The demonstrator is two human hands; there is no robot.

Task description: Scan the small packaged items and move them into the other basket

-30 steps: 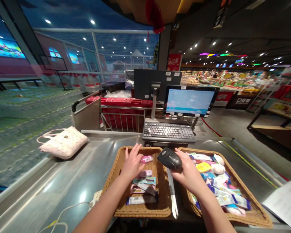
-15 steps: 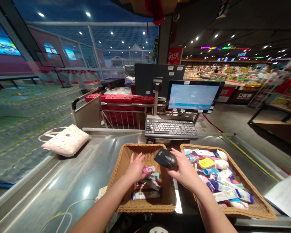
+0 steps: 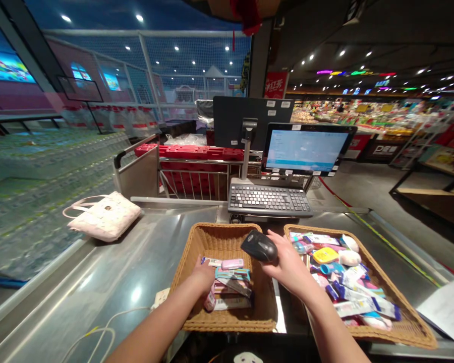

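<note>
The right hand (image 3: pixel 287 259) wraps its grip around a black scanner (image 3: pixel 259 245) — held above the right edge of the left basket (image 3: pixel 215 242). The left hand (image 3: pixel 203 276) is down among packets (image 3: pixel 232 288) in that basket — whether its grip pinches one, I cannot tell.

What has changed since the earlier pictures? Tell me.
The left hand has moved toward the person within the left basket, and is now at a white packet. The pink bottle shifted the same way; whether it was let go is unclear. The right hand still holds the scanner; the right basket stayed put.
</note>
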